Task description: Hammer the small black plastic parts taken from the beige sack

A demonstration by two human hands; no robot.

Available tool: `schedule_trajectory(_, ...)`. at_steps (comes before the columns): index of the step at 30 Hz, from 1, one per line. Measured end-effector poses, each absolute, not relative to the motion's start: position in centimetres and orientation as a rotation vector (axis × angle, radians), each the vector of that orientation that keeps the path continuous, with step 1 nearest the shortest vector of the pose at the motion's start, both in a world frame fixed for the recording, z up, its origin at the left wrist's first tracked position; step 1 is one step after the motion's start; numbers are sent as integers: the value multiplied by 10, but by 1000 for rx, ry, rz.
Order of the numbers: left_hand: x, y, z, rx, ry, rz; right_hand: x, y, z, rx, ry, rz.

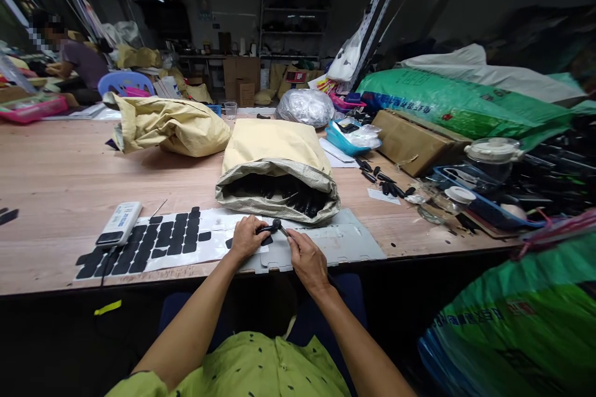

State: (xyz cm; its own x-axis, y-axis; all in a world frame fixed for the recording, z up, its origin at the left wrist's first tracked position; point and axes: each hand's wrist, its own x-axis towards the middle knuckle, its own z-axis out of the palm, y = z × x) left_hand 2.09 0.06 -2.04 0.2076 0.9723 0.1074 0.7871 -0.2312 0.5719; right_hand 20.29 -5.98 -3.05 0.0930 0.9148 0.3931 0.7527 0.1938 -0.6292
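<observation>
My left hand (245, 237) and my right hand (305, 258) meet over the near table edge, both pinched on a small black part (274, 227) held between them. Under them lies a white backing sheet (212, 248) covered on its left with several black adhesive pads (153, 242). Just behind my hands an open tan woven sack (277, 164) lies on its side, its mouth full of black parts (288, 193).
A white remote-like device (119, 223) rests at the sheet's left end. Another tan sack (170, 124) lies further back. Loose black parts (386, 185), a cardboard box (412, 139), jars and green bags crowd the right. A person sits at the far left.
</observation>
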Motion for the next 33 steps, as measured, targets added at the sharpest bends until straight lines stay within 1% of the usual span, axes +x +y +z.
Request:
schedule_trajectory(9, 19, 2, -24, 2099, 1609, 640, 194, -59, -22, -1496, -1742, 315)
schedule_trajectory(14, 19, 2, -25, 2089, 1605, 660, 193, -56, -26, -1575, -1780, 310)
schedule_trajectory(18, 20, 1, -24, 2080, 1609, 686, 206, -43, -26, -1615, -1730, 196)
schedule_trajectory(26, 17, -1, -23, 2098, 1569, 680, 223, -18, -45, -1733, -1894, -228)
schedule_trajectory(33, 14, -12, -15, 2122, 1406, 642, 222, -19, -47, -1748, -1897, -238)
